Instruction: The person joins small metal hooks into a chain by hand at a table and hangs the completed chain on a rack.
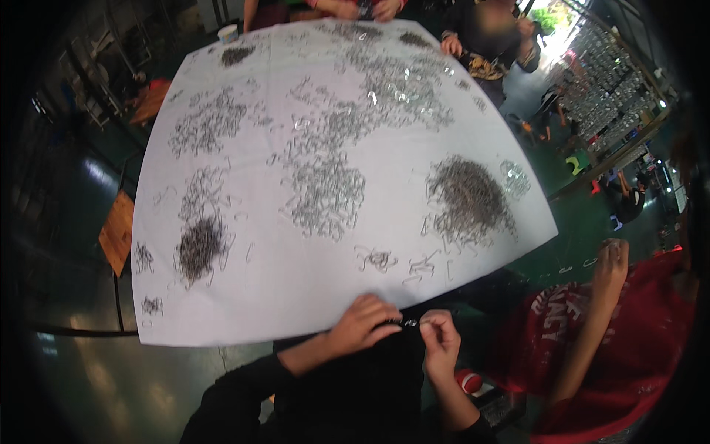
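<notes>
both my hands at a small, shiny, silver-coloured piece (411,323)

the piece sits between my hands, just off the near edge of the white-covered table (251,303). my left hand (367,323) is curled, thumb and fingers close together at the piece's left end; whether they grip it i cannot tell. my right hand (441,333) pinches its right end between thumb and fingertips, the other fingers folded.

near that edge lies a loose tangle of thin, bent metal wire pieces (379,259). toward the right corner is a big, round, dark heap of metal bits (470,196), and toward the left edge a smaller dark brown heap (198,250). a silvery spread of wire hooks (325,194) covers the middle. beyond the right corner, a co-worker in a red shirt (643,325) raises a hand.
</notes>
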Demonstrator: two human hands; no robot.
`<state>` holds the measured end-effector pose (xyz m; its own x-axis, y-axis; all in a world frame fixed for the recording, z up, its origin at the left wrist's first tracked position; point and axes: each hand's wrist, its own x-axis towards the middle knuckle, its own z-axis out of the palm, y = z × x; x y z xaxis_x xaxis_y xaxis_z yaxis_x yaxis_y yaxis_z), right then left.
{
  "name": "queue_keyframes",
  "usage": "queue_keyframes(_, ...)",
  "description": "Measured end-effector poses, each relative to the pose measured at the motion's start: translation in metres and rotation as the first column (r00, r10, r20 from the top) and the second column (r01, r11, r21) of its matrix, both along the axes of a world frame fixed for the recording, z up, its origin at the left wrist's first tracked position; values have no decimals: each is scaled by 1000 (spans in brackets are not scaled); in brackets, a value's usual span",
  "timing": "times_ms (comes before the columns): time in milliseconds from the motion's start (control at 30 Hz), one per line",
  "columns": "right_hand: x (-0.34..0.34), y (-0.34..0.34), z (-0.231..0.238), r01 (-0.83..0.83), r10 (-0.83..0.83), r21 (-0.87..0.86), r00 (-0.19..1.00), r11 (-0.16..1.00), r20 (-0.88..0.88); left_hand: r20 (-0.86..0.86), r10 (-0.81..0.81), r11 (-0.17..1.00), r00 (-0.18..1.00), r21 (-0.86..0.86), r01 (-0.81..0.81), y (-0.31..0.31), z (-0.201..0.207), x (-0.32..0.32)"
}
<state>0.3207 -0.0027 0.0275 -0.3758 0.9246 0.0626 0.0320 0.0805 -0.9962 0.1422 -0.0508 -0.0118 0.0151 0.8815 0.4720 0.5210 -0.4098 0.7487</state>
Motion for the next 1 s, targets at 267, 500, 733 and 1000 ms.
queue_keyframes(267,5,3,2,-16,16,-23,1000,1000,-18,-239,535,839,810,34,-544,33,4,-90)
queue_keyframes(500,8,11,-4,2,-2,54,1000,999,3,-498,559,757,663,-22,-653,82,-9,-99)
queue_keyframes(733,12,14,-6,36,-37,-23,999,999,-21,-566,550,677,614,-128,-725,110,-10,-94)
queue_keyframes(1000,12,18,-11,40,-40,-23,999,999,-23,-671,483,655,562,-148,-741,114,-4,-90)
